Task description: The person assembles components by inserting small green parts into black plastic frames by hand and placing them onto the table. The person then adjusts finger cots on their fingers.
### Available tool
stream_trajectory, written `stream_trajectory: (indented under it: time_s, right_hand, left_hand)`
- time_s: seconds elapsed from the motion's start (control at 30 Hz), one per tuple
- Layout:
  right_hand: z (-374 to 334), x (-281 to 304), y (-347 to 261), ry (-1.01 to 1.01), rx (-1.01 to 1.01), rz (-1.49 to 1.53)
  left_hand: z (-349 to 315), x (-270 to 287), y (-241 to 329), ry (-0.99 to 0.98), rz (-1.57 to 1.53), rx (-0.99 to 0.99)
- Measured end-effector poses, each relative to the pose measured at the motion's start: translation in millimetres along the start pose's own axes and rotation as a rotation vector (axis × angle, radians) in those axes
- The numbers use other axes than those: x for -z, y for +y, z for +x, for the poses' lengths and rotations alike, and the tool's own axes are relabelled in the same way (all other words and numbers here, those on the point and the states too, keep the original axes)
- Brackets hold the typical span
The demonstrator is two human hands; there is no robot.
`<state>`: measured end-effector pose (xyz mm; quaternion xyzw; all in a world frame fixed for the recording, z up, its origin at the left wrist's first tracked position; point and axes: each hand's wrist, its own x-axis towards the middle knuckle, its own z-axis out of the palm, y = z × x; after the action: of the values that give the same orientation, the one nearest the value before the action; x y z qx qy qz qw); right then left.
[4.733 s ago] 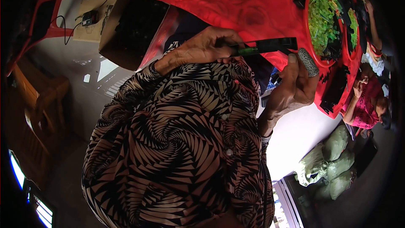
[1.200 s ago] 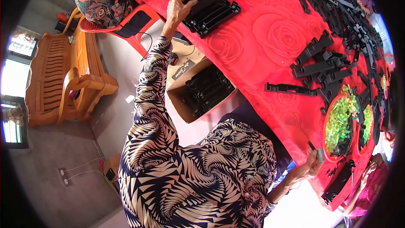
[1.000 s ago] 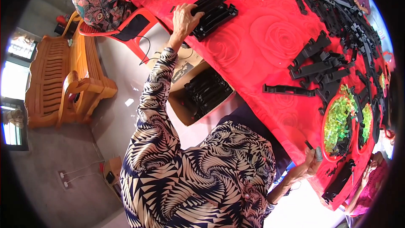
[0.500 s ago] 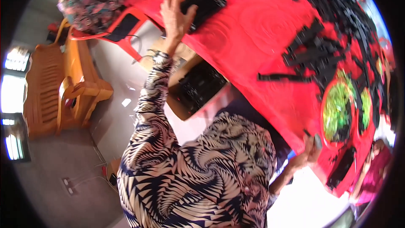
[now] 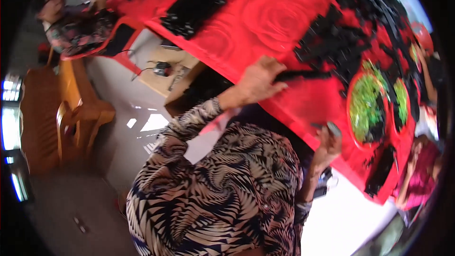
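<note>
My left hand (image 5: 259, 80) reaches over the near edge of the red-covered table. Its thumb and fingers are apart around the end of a long thin black strip (image 5: 308, 74), which lies flat on the cloth; a firm hold does not show. My right hand (image 5: 328, 146) is raised beside the table edge, closed on a small grey tool (image 5: 334, 129) with a thin dark tip, whose exact kind is blurred. A heap of black strips (image 5: 327, 38) lies beyond my left hand. Farther left, a stack of black pieces (image 5: 194, 10) rests on the cloth.
Two red-rimmed trays hold green and black bits, the larger tray (image 5: 350, 114) nearer me. A black block (image 5: 380, 170) lies at the right corner. Below the table edge stands a cardboard box (image 5: 175, 102). Other people sit at the far left and right, near a wooden bench (image 5: 42, 118).
My left hand has left the stack of black pieces and moved right to the thin strip. My right hand still holds the small tool. The whole view has shifted slightly.
</note>
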<state>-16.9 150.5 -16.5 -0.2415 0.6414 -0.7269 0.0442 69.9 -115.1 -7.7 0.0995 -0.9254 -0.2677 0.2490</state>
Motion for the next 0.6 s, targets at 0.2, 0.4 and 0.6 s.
stream_trajectory:
  time_s: [0.2, 0.4, 0.6]
  right_hand:
    - [3.5, 11.8, 6.0, 0.062, -0.157, -0.260]
    - [7.5, 9.8, 3.3, 0.053, -0.209, -0.328]
    - [11.6, 1.3, -0.4, 0.057, -0.219, -0.326]
  left_hand:
    - [2.3, -7.3, 23.3, 0.041, -0.040, 0.024]
    - [1.5, 3.0, 19.4, 0.065, -0.083, 0.061]
    - [1.1, 65.2, -134.6, 0.619, -0.093, 0.562]
